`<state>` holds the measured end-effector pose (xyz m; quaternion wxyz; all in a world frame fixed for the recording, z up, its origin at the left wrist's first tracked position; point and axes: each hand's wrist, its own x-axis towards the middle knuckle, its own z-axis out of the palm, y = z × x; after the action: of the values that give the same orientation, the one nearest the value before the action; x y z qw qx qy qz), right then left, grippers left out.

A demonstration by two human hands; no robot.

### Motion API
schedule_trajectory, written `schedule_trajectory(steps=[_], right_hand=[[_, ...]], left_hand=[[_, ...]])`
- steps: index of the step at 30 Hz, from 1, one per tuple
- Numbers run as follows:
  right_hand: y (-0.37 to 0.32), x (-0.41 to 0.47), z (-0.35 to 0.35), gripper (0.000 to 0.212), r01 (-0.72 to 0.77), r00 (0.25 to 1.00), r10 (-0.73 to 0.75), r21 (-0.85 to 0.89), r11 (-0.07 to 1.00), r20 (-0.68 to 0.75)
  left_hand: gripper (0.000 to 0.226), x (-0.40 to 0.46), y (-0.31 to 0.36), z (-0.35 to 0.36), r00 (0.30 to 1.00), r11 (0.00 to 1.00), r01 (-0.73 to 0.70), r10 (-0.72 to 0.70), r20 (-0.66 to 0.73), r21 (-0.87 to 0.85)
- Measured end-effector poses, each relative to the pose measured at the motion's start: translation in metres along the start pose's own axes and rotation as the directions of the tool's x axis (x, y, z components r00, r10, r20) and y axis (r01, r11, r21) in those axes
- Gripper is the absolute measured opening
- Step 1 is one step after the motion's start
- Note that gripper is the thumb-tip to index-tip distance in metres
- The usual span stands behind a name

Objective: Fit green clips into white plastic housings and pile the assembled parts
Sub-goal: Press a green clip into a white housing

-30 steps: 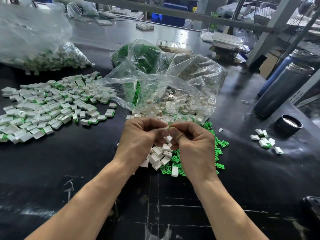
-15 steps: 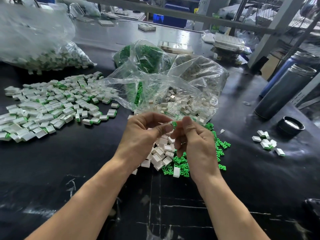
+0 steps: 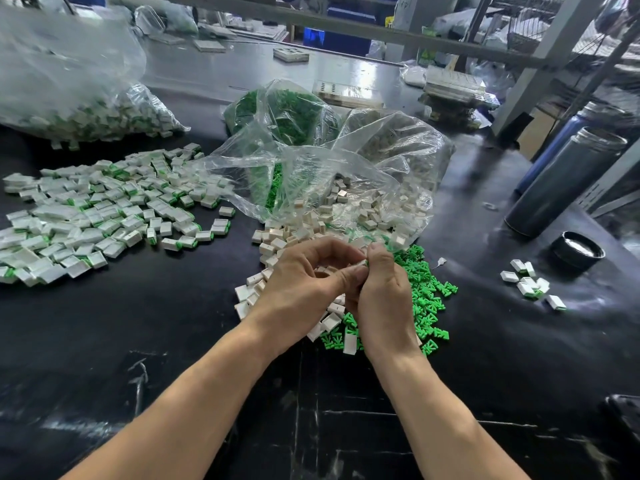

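1. A glossy black table (image 3: pixel 104 341) is spread at 9 o'clock with blocky white-and-green assembled parts (image 3: pixel 104 216).
2. At centre, a small white housing (image 3: pixel 358 264) is pinched between the curled fingers of the left hand (image 3: pixel 304 285) and right hand (image 3: pixel 384 299); compared with half a second ago, the hands are pressed closer together.
3. Beneath them lie boxy white housings (image 3: pixel 249 292) and spiky green clips (image 3: pixel 426 292).
4. At 12 o'clock, crinkled clear bags hold green clips (image 3: pixel 277 109) and housings (image 3: pixel 346 209).
5. At 3 o'clock stands a dark cylindrical flask (image 3: pixel 564 178).
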<state>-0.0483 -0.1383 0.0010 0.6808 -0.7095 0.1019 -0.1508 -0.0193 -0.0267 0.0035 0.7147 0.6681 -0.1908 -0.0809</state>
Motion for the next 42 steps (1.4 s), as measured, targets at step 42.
schedule_trajectory(steps=[42], right_hand=[[0.003, 0.004, -0.014, 0.012, 0.217, 0.973, -0.228, -0.241, 0.946, -0.019]], left_hand=[[0.017, 0.0, 0.002, -0.014, 0.975, 0.889, -0.071, 0.158, -0.159, 0.452]])
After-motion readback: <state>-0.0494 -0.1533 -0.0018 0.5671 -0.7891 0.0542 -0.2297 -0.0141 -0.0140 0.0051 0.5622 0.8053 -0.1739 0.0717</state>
